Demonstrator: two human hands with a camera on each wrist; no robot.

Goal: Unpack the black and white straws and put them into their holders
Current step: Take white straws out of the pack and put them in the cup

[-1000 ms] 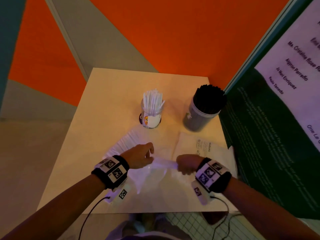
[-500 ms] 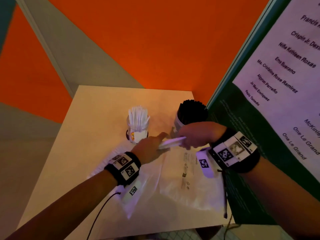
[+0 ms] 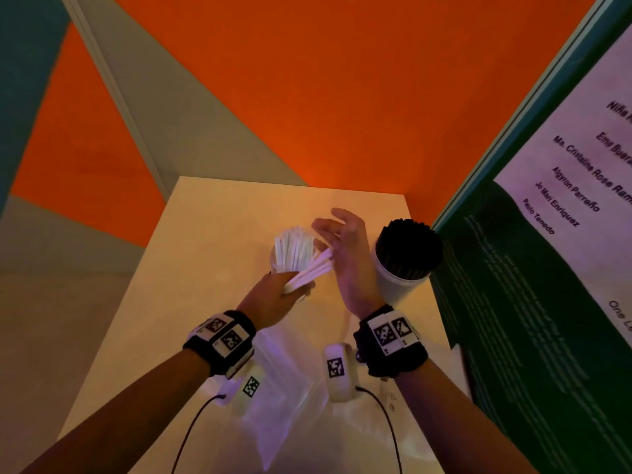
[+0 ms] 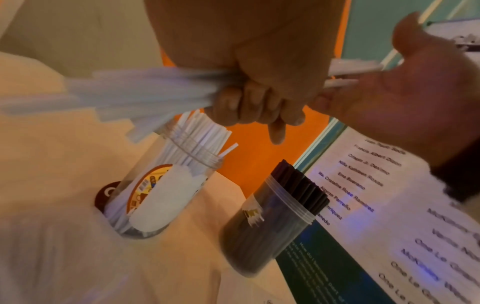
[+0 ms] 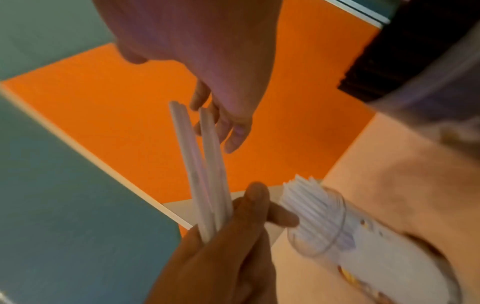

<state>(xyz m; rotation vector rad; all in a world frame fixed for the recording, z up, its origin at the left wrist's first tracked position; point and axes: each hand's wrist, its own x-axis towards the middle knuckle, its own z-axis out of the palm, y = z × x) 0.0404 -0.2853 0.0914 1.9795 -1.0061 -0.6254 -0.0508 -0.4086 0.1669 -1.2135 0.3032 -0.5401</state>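
My left hand (image 3: 273, 299) grips a small bunch of white straws (image 3: 311, 270) just in front of the clear jar (image 3: 273, 258) that holds several white straws. The bunch slants up and to the right. My right hand (image 3: 345, 248) is open, with its palm at the far ends of the bunch. In the left wrist view my fingers (image 4: 249, 107) curl round the white straws (image 4: 155, 88) above the jar (image 4: 161, 195). The black straws fill their grey holder (image 3: 407, 258) to the right. In the right wrist view the straws (image 5: 205, 164) stand up from my left hand (image 5: 228, 246).
Crumpled clear plastic bags (image 3: 290, 405) lie on the pale table (image 3: 212, 234) under my wrists. A dark green board with a printed name list (image 3: 547, 268) stands at the table's right edge. Orange and grey walls close the back.
Both hands rose from the plastic bag to the white straw jar. The bunch passed from my right hand into my left, and my right hand opened.
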